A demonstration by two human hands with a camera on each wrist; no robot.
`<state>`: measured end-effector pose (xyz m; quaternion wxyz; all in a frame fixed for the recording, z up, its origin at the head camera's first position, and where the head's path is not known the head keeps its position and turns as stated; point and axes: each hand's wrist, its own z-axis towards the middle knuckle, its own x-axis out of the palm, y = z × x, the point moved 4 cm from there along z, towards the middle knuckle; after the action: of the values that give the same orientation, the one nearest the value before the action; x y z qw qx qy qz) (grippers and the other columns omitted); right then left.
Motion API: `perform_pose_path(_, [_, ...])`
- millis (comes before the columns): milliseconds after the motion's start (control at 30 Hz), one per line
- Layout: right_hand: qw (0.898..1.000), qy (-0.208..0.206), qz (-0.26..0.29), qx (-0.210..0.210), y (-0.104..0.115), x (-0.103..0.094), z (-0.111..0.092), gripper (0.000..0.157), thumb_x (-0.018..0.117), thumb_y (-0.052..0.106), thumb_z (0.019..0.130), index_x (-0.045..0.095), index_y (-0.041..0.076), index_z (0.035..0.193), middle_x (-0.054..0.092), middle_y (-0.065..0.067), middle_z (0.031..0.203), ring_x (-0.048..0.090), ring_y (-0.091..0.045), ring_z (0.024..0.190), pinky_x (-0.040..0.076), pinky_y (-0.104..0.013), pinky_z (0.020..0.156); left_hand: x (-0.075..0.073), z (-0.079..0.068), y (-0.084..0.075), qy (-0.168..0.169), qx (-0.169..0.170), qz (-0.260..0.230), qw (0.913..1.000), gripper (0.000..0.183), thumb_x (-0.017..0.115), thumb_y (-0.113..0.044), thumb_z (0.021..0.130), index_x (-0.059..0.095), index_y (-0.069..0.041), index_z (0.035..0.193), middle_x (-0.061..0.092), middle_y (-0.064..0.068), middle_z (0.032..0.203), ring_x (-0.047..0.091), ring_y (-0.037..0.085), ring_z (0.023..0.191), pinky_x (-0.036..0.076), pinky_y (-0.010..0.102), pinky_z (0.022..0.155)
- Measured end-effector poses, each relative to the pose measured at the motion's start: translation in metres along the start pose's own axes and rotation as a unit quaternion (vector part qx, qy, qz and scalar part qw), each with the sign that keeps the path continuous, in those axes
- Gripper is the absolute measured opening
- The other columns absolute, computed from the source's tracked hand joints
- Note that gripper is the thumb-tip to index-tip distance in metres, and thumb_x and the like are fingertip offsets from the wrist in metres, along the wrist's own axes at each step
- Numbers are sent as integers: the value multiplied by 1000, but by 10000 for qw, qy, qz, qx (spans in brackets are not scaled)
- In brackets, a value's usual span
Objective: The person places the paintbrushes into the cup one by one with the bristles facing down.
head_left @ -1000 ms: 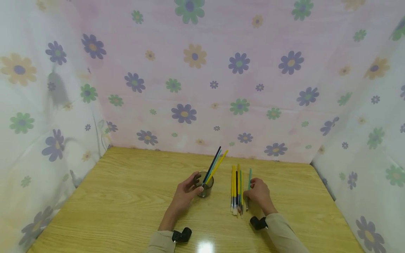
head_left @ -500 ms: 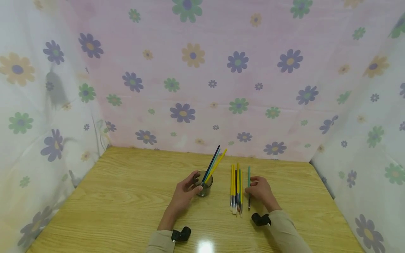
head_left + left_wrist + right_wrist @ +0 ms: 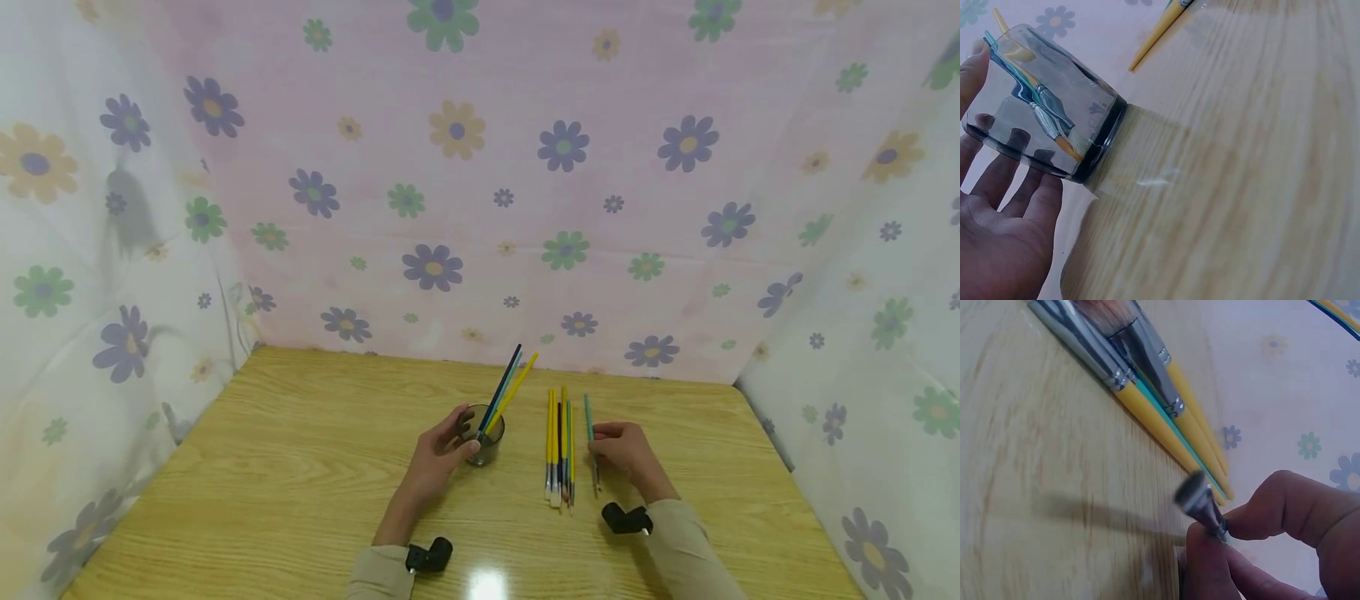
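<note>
My left hand [image 3: 435, 461] holds a clear dark-tinted glass [image 3: 487, 455], thumb at the near rim and fingers on its far side. Three paintbrushes lean in it, handles up: dark blue [image 3: 507, 377], teal and yellow [image 3: 523, 377]. Their bristles rest near the glass's thick base in the left wrist view. My right hand [image 3: 628, 452] pinches a teal paintbrush [image 3: 587, 412] between thumb and fingers, dark bristles pointing down and toward me. In the right wrist view that brush's bristle head [image 3: 1192, 492] and metal ferrule stick out from the fingertips; its handle is hidden behind them.
A row of several paintbrushes [image 3: 564, 437], mostly yellow-handled, lies on the wooden table [image 3: 300, 467] between the glass and my right hand, bristles toward me. Flowered cloth [image 3: 480, 208] encloses the back and sides. Small black cameras [image 3: 430, 555] sit on both wrists.
My right hand has drawn slightly to the right with the teal paintbrush, away from the row. The brush now tilts with its handle end leftward. My left hand and the glass stay put.
</note>
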<state>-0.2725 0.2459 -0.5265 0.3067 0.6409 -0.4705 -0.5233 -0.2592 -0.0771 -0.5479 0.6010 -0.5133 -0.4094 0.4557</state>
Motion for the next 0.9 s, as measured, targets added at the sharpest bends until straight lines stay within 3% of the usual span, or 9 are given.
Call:
perform_pose_path(300, [9990,-69,429,71,-2,-1,-4,51,67,-2,88,54,-15,136,65,-31,125,69,-15,88,63,-33,75,0,0,0,14,55,-11,10000,68,69,-10,97,37,-5,157,48,14,155,43,37,144,33,54,121])
perform_pose_path(500, [9934,-217,1124,-82,0,2,-8,54,66,0,94,48,-10,144,61,-29,134,72,-16,94,63,-31,76,0,-1,1,35,25,-61,10000,69,69,-10,98,36,-5,158,46,15,156,41,36,146,31,53,122])
perform_pose_path(667, [9756,-423,2073,-594,11,9,-11,54,61,-3,98,44,-3,149,57,-25,141,72,-14,100,62,-25,81,-1,-1,2,57,18,-78,10000,69,69,-11,98,36,-6,158,45,15,157,40,36,146,30,53,123])
perform_pose_path(900, [9380,-624,3167,-1263,26,25,-17,42,61,-9,95,53,1,135,70,3,111,71,-16,101,62,-30,86,0,-1,2,76,13,-143,9999,69,69,-11,98,36,-6,158,45,16,156,40,36,146,30,52,123])
